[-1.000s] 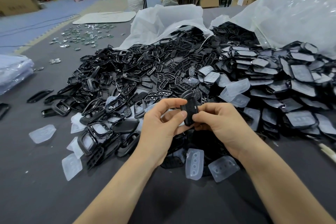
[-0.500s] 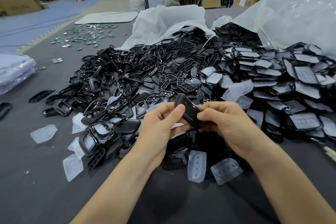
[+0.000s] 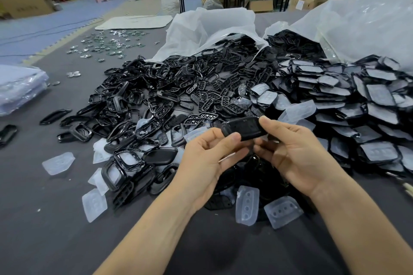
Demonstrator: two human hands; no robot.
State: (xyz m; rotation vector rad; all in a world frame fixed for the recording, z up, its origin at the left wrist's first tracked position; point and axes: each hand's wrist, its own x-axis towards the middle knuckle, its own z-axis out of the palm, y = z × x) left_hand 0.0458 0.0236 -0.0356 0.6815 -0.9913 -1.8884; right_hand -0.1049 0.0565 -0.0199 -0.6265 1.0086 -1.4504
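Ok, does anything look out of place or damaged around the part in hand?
Nothing looks damaged. The black shell, pinched between left hand and right hand, seems whole. The mess is the heap of black frames spilling from the open white bag over the table, with a clear pad lying apart at its left.

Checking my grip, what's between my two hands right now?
A black shell, seen in the head view: the left hand pinches its left end, the right hand its right end.
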